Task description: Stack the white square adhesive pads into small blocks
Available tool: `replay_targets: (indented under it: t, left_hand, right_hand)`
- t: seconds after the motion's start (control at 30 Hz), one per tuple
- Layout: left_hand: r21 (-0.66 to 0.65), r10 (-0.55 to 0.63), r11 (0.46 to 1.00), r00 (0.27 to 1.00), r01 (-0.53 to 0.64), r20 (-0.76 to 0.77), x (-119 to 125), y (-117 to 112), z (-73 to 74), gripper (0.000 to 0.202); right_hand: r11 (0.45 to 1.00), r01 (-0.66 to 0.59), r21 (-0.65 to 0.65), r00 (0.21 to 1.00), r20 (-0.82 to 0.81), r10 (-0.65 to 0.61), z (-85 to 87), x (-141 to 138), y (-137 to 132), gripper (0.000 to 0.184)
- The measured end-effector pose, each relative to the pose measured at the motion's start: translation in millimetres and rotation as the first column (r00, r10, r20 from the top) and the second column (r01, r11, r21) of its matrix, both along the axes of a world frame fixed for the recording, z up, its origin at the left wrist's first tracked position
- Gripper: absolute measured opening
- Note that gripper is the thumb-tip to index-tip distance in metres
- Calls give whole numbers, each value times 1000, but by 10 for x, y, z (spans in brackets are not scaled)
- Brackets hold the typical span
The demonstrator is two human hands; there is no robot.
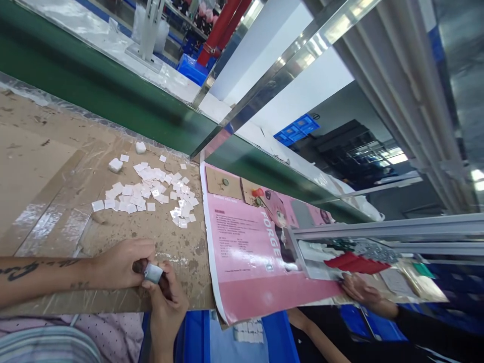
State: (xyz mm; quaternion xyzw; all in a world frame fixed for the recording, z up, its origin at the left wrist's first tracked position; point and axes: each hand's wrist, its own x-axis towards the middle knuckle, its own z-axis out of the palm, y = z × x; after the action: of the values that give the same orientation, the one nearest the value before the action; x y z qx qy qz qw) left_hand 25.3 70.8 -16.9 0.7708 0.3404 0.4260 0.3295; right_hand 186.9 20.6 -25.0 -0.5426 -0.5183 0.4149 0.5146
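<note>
From here I read my left hand (121, 264) and right hand (166, 302) as meeting low at the bench edge, both grips pressed together on a small pale square (153, 273) with a silvery sheen. A dark piece (142, 267) sits tucked behind it among the fingers, too hidden to name. Pinching by the square's edges looks best, with the fingertips steady and its face left uncovered. A loose pile of white squares (151, 186) lies on the cardboard sheet (45, 166) ahead, two chunkier white blocks (115, 165) at its far side. To the right lies a pink printed sheet (249, 242), and a co-worker's hand (359, 290) rests at its far end
</note>
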Motion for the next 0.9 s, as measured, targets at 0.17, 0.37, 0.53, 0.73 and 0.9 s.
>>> replay_targets:
  t: [0.17, 0.37, 0.53, 0.73, 0.9]
  left_hand:
    - [176, -56, 982, 995, 70, -78, -71, -18, 85, 24]
    - [281, -85, 954, 993, 105, -84, -121, 6, 182, 20]
    - [187, -61, 980, 996, 72, -63, -116, -13, 265, 22]
    - [199, 41, 979, 999, -38, -13, -92, 5, 314, 25]
    - [181, 78, 981, 997, -76, -6, -150, 33, 198, 24]
  right_hand:
    - [983, 82, 163, 987, -153, -57, 57, -35, 20, 26]
    - [964, 107, 245, 943, -333, -21, 116, -123, 9, 39]
    - [950, 88, 298, 962, -275, -3, 211, -143, -26, 56]
    - [927, 85, 365, 996, -18, -84, 172, -107, -48, 48]
    - [897, 195, 397, 972, 45, -231, 222, 71, -13, 32]
